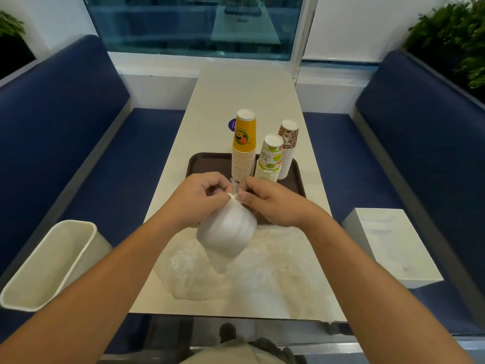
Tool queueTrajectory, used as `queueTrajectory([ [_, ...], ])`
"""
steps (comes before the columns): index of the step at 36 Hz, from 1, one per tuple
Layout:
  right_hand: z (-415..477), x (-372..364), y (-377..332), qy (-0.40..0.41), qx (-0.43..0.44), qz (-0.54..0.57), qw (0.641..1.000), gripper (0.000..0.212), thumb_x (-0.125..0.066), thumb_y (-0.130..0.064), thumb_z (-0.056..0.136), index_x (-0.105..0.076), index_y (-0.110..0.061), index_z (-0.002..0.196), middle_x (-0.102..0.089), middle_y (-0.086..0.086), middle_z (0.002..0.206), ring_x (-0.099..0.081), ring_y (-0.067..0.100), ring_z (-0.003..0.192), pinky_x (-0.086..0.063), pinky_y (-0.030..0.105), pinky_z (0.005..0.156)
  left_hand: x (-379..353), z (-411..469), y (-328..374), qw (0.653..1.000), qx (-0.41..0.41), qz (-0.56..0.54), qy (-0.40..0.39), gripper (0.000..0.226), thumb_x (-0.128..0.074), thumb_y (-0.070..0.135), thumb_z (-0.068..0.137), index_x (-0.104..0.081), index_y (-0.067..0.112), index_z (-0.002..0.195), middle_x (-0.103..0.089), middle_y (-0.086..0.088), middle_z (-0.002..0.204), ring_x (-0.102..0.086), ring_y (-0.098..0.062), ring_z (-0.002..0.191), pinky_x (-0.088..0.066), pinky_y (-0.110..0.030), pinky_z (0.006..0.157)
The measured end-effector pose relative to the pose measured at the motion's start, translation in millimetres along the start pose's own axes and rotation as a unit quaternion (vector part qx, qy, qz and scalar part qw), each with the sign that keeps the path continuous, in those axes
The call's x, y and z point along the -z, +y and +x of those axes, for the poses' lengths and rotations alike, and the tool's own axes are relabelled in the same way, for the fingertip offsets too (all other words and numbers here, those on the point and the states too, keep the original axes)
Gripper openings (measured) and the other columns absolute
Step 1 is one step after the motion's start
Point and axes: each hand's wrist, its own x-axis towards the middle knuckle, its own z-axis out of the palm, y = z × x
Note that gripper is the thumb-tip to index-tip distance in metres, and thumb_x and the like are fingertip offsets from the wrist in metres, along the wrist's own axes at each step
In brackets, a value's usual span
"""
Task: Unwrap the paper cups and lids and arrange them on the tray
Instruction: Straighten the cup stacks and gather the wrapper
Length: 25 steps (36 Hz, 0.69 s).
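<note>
A brown tray [207, 161] lies on the white table [244, 90]. Three upside-down stacks of paper cups stand on it: a yellow stack [244, 145], a green-and-white stack [269, 160] and a leopard-print stack [287, 147]. Above the tray's near edge I hold up a tied clear plastic bag [227, 232] with white contents, probably lids. My left hand [199, 198] and my right hand [270, 200] both pinch the knot at the bag's top, one from each side.
Crumpled clear plastic wrap [236, 274] is spread on the table's near end. A white bin [52, 261] stands on the left blue bench and a white box [393, 245] on the right bench. A purple sticker [232, 124] lies behind the yellow stack.
</note>
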Motion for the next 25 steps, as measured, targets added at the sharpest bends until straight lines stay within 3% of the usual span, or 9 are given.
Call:
queueTrajectory([
  [2, -2, -2, 2, -0.001, -0.004, 0.083, 0.997, 0.017, -0.049, -0.024, 0.11, -0.057, -0.012, 0.101, -0.057, 0.009, 0.088, -0.052, 0.007, 0.076, -0.046, 0.022, 0.069, -1, 1, 1, 0.99, 0.025, -0.13, -0.042, 0.026, -0.062, 0.008, 0.095, -0.071, 0.026, 0.079, -0.067, 0.007, 0.076, -0.058, -0.004, 0.064, -0.047, -0.02, 0.058],
  [5, -1, -11, 5, 0.027, -0.028, 0.214, 0.976, 0.017, -0.048, -0.025, 0.11, -0.055, -0.02, 0.095, -0.054, 0.003, 0.083, -0.048, 0.011, 0.069, -0.042, 0.024, 0.057, -6, 3, -6, 0.931, 0.072, -0.345, -0.09, 0.021, -0.06, 0.014, 0.091, -0.076, 0.022, 0.078, -0.07, 0.001, 0.084, -0.065, -0.014, 0.072, -0.055, -0.029, 0.064],
  [9, 5, -23, 4, 0.063, -0.039, 0.265, 0.961, 0.018, -0.048, -0.028, 0.11, -0.057, -0.017, 0.099, -0.054, 0.011, 0.09, -0.047, 0.022, 0.073, -0.04, 0.027, 0.056, -15, 0, -21, 0.863, 0.107, -0.483, -0.107, 0.019, -0.055, 0.02, 0.088, -0.072, 0.018, 0.08, -0.068, -0.006, 0.092, -0.064, -0.025, 0.08, -0.05, -0.039, 0.077],
  [11, 7, -28, 5, 0.076, -0.037, 0.297, 0.951, 0.018, -0.05, -0.026, 0.109, -0.057, -0.016, 0.098, -0.055, 0.012, 0.093, -0.048, 0.026, 0.078, -0.039, 0.031, 0.06, -16, 0, -22, 0.851, 0.115, -0.503, -0.096, 0.019, -0.054, 0.02, 0.086, -0.071, 0.017, 0.08, -0.068, -0.007, 0.091, -0.064, -0.025, 0.078, -0.05, -0.038, 0.077],
  [16, 5, -23, 4, 0.118, -0.028, 0.228, 0.966, 0.018, -0.048, -0.028, 0.11, -0.056, -0.021, 0.095, -0.056, 0.002, 0.086, -0.049, 0.013, 0.073, -0.042, 0.025, 0.059, 0, 5, -15, 0.963, 0.087, -0.253, -0.024, 0.02, -0.067, 0.016, 0.098, -0.08, 0.028, 0.088, -0.074, 0.001, 0.094, -0.068, -0.019, 0.085, -0.055, -0.033, 0.068],
  [18, 6, -19, 2, 0.124, -0.018, 0.15, 0.981, 0.018, -0.048, -0.028, 0.11, -0.055, -0.025, 0.093, -0.057, -0.005, 0.085, -0.049, 0.006, 0.074, -0.043, 0.026, 0.065, 11, 5, -11, 0.991, 0.029, -0.127, 0.007, 0.018, -0.074, 0.017, 0.095, -0.082, 0.034, 0.095, -0.074, 0.012, 0.101, -0.069, -0.008, 0.094, -0.056, -0.027, 0.079],
  [20, 8, -18, -2, 0.131, -0.01, 0.113, 0.985, 0.017, -0.049, -0.025, 0.109, -0.056, -0.023, 0.093, -0.058, -0.008, 0.085, -0.048, 0.005, 0.075, -0.043, 0.028, 0.07, 19, 4, -7, 0.998, -0.042, -0.026, 0.025, 0.021, -0.081, 0.02, 0.089, -0.081, 0.036, 0.103, -0.073, 0.014, 0.106, -0.067, -0.01, 0.102, -0.056, -0.023, 0.088],
  [23, 13, -19, -8, 0.148, -0.013, 0.092, 0.985, 0.017, -0.05, -0.024, 0.109, -0.058, -0.021, 0.094, -0.061, -0.018, 0.079, -0.051, 0.003, 0.073, -0.044, 0.027, 0.07, 24, 0, -3, 0.991, -0.107, 0.059, 0.048, 0.027, -0.083, 0.017, 0.087, -0.079, 0.036, 0.106, -0.073, 0.012, 0.1, -0.069, -0.012, 0.095, -0.058, -0.02, 0.081],
  [25, 16, -22, -12, 0.156, -0.017, 0.066, 0.985, 0.016, -0.051, -0.024, 0.108, -0.059, -0.016, 0.098, -0.065, -0.007, 0.084, -0.056, 0.012, 0.076, -0.05, 0.04, 0.073, 24, -2, -2, 0.987, -0.12, 0.089, 0.066, 0.026, -0.083, 0.019, 0.086, -0.078, 0.035, 0.105, -0.074, 0.014, 0.097, -0.069, -0.008, 0.091, -0.058, -0.019, 0.079],
])
